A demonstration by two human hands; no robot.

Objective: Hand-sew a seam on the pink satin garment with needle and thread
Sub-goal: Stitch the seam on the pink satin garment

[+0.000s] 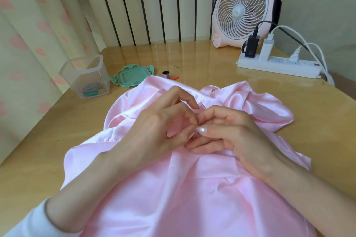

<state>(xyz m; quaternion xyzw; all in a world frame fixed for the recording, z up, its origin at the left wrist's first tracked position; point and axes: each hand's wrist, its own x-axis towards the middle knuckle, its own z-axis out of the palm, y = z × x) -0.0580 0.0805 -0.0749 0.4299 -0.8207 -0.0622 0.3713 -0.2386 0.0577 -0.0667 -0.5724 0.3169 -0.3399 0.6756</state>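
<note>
Fabric is spread nearest: the pink satin garment [173, 198] is draped in loose folds over the front of the counter [317, 113]. A white sleeve [25, 223] is seen at the left wrist. Above the middle of the garment the hands are brought together. A small raised fold of satin is pinched by the curled fingers of the left hand [154, 132]. The same fold is met by the thumb and bent fingers of the right hand [231, 136]. A needle cannot be made out between the fingertips.

Beyond the garment's far left edge a green lid [133, 75] is laid flat, with a clear container [84, 77] just beside it and a small thread spool [165, 74] near it. Farther back on the right, a white power strip [277, 64] and a pink fan [244, 9] are placed.
</note>
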